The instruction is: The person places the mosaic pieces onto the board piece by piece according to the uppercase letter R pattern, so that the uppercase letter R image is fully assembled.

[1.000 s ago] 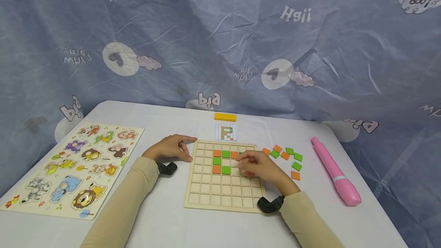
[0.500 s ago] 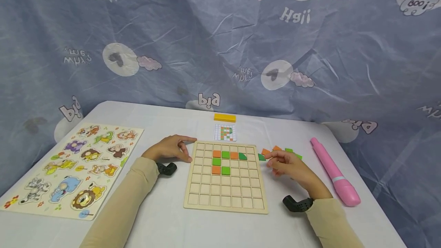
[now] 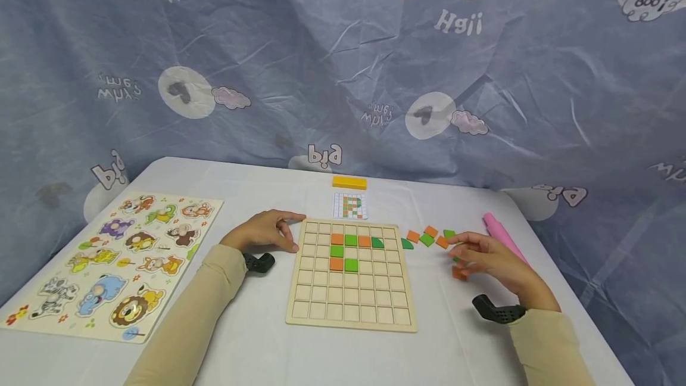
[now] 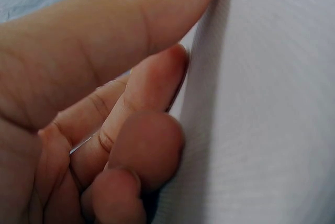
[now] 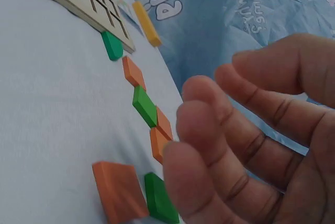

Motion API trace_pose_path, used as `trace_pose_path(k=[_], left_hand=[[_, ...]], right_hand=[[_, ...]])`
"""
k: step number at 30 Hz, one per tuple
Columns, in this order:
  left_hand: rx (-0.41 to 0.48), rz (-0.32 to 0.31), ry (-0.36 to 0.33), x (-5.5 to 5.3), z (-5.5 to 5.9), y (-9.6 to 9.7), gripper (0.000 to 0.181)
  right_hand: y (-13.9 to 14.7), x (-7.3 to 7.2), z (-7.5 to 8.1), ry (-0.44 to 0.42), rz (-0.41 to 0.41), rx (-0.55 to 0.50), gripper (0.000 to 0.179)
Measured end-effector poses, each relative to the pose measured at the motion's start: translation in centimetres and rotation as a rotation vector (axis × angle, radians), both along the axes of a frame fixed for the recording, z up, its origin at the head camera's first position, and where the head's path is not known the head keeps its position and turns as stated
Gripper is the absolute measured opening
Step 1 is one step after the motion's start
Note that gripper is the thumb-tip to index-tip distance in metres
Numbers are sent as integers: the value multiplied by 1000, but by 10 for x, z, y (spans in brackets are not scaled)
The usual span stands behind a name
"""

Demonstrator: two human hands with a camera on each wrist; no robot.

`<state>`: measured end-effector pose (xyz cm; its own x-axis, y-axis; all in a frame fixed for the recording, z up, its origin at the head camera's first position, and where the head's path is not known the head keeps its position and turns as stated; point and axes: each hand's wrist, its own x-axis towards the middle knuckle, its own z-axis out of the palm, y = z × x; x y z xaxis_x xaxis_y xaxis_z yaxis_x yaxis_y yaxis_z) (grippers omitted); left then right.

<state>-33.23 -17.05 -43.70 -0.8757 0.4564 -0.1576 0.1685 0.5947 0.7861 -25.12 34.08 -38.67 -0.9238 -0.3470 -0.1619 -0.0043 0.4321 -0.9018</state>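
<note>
A wooden grid board [image 3: 316, 308] lies on the table, holding several orange and green square tiles and a dark green rounded tile [image 3: 377, 243]. My left hand [image 3: 261, 231] rests at the board's left edge, index fingertip at the far corner and thumb lower on the side. Over the loose tiles right of the board hovers my right hand [image 3: 485, 257], its fingers loosely bent with nothing between them. In the right wrist view an orange tile [image 5: 119, 191] and a green tile [image 5: 160, 198] lie closest below its fingertips. Some tiles are partly hidden by this hand.
Behind the board lie a pattern card [image 3: 351, 206] and a yellow block [image 3: 349, 183]. An animal puzzle board [image 3: 177, 261] covers the table's left side. A pink stick-like object [image 3: 502, 237] is partly behind the right hand. Another rounded green tile [image 3: 407, 244] lies beside the board.
My right hand has moved right from over the board to the loose tiles, uncovering the dark green rounded tile in the grid. The left hand stays at the board's edge.
</note>
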Motion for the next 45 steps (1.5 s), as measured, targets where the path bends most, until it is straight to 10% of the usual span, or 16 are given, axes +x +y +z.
trace_pose_path(k=[18,45], left_hand=[[-31,-3,24,-5,-3,-4,91],[-21,-36,43,-3,-3,-3,90]], right_hand=[[8,-1,-10,99,-1,282,28],[-3,3,-13,197,-16,402,20]])
